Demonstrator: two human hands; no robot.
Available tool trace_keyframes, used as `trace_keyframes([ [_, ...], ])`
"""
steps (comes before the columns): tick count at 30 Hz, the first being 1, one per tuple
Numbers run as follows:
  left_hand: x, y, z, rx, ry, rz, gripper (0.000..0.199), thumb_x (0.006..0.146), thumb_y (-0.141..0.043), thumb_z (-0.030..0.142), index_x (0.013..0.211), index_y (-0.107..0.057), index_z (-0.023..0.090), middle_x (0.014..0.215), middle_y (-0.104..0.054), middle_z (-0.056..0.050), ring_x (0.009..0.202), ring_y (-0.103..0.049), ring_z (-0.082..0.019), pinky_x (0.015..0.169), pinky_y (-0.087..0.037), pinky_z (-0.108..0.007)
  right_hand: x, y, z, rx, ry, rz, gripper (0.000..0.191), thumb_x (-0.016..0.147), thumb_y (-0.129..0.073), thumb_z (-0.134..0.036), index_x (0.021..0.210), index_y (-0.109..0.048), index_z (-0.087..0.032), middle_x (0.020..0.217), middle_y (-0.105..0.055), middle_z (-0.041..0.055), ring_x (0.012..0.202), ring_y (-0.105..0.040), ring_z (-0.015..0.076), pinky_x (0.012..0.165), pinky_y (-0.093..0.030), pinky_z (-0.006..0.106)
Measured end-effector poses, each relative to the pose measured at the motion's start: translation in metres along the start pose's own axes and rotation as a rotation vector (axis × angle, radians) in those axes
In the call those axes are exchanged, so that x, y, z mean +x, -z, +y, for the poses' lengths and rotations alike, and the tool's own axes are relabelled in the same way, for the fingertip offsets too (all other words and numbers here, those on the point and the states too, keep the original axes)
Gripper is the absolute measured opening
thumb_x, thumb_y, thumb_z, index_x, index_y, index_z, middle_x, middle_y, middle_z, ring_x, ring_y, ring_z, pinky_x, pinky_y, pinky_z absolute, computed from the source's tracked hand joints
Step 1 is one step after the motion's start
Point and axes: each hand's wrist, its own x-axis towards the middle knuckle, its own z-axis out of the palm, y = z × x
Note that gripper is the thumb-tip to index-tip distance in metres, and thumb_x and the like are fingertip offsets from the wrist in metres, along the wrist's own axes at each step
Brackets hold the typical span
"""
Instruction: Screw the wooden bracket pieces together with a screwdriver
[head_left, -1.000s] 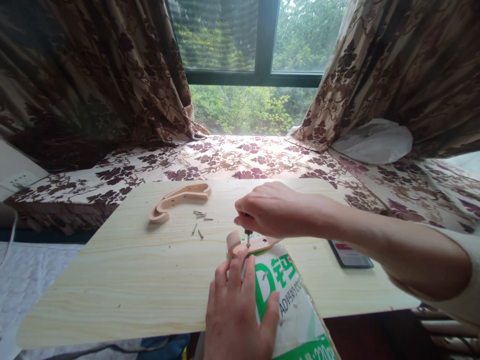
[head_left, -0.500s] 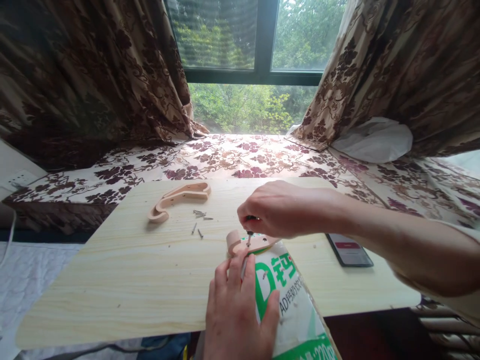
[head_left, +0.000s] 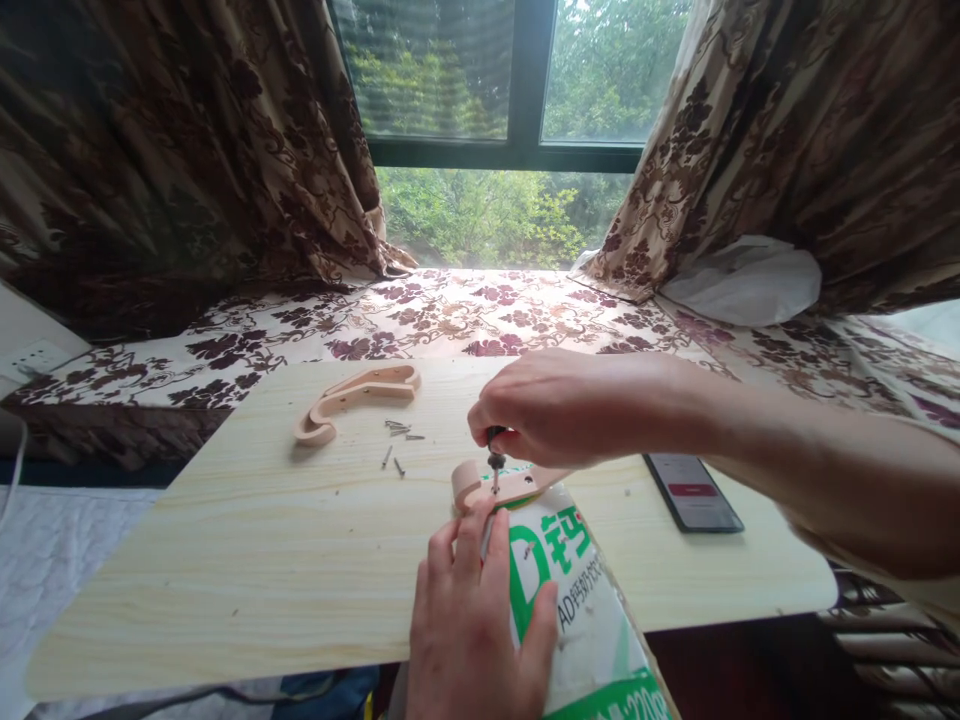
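My right hand (head_left: 525, 405) is closed around a small screwdriver (head_left: 496, 460) with a dark handle. Its shaft points down at a hole in a curved wooden hook piece (head_left: 514, 487), which lies on a green-and-white printed carton (head_left: 592, 600). My left hand (head_left: 480, 610) lies flat across the carton, thumb apart, its fingertips against the near edge of the wooden piece. Whether a screw sits under the screwdriver tip is too small to tell. Part of the wooden piece is hidden beneath my right hand.
Another curved wooden piece (head_left: 360, 393) lies at the back left of the pale wooden table (head_left: 225, 560). Several loose screws (head_left: 397, 430) are scattered beside it. A phone (head_left: 694, 495) rests under my right forearm. Behind the table is a flowered window seat (head_left: 465, 310) with a white plastic bag (head_left: 750, 280).
My right hand has shifted slightly left and turned, so more of the screwdriver shows. My left hand and the wooden piece stay in place.
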Motion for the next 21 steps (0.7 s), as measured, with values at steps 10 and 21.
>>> trace_keyframes([
  [10,-0.001,0.001,0.001,0.013,-0.008,-0.005,0.049,0.082,-0.053,0.035,0.123,-0.049,0.009,0.135,-0.043,-0.016,0.114,-0.043,-0.031,0.085,-0.048,-0.045,0.002,0.0,-0.003,-0.034,-0.137,0.008,0.023,0.085,-0.051,-0.031,0.087,-0.07,-0.017,0.071,-0.067,0.0066,0.057,-0.051,0.0154,0.049,-0.029,0.027],
  [21,0.002,0.001,0.0,-0.028,0.013,-0.021,0.049,0.081,-0.054,0.035,0.123,-0.049,0.01,0.132,-0.046,-0.016,0.115,-0.043,-0.031,0.089,-0.047,-0.046,0.008,-0.019,-0.002,-0.005,-0.15,0.149,0.025,0.085,-0.051,-0.031,0.08,-0.068,-0.014,0.065,-0.064,0.0063,0.054,-0.045,0.0128,0.049,-0.026,0.026],
])
